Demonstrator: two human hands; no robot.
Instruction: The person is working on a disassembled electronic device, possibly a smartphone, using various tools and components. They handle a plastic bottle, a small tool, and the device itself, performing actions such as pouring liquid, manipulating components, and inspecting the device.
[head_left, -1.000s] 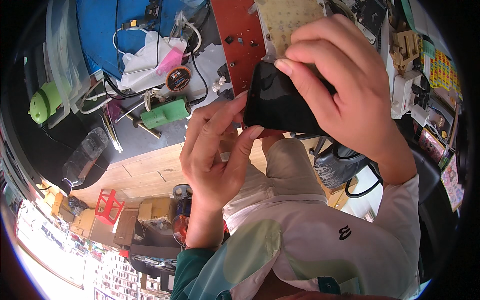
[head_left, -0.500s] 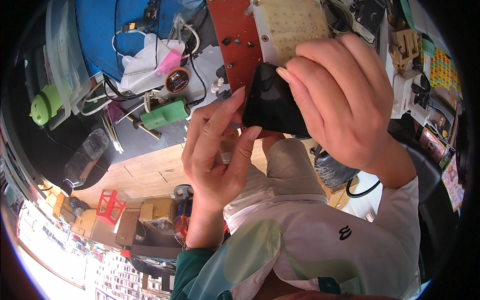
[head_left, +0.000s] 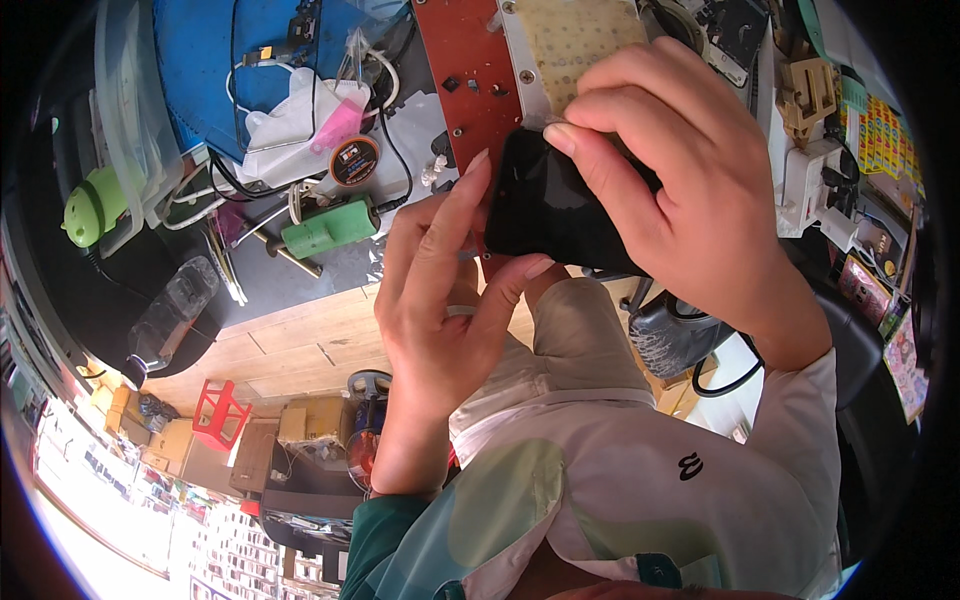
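A black smartphone (head_left: 575, 210), its dark glossy face upward, lies between my hands above the near end of the red and metal work plate. My left hand (head_left: 435, 290) holds its left end, with the forefinger along the left edge and the thumb at the near edge. My right hand (head_left: 690, 190) arches over the right part of the phone, which it hides. Its thumb and forefinger tips are pinched together at the phone's far edge. Whatever lies between those tips is too small to make out.
The red plate (head_left: 465, 60) bears small dark fragments, beside a perforated yellowish pad (head_left: 590, 45). To the left are a round tin (head_left: 354, 161), a green cylindrical tool (head_left: 330, 228), cables and a blue mat (head_left: 190, 80). White plugs (head_left: 815, 190) stand at the right.
My right hand has shifted slightly up and left, its fingertips still pinched at the far edge. The left thumb has slid a little right along the near edge, and more of the phone's face shows.
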